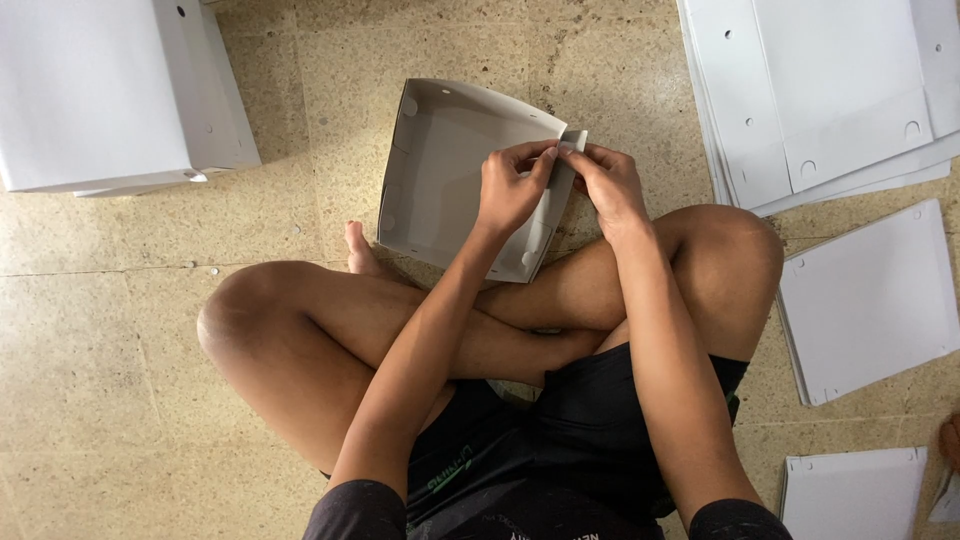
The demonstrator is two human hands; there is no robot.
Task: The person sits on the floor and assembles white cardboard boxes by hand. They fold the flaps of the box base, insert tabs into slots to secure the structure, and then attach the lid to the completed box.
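Note:
I sit cross-legged on a speckled stone floor with a half-folded white cardboard box (440, 170) in front of my legs, its open side facing up. My left hand (512, 188) pinches the box's right wall near the far corner. My right hand (608, 180) grips the same corner from the outside, fingers on a small folded flap (574, 140). Both hands touch each other at that corner. The box's near edge rests against my shin.
A finished white box (110, 90) stands at the far left. A stack of flat white cardboard sheets (820, 90) lies at the far right, with more flat sheets at the right (870, 300) and lower right (850, 495).

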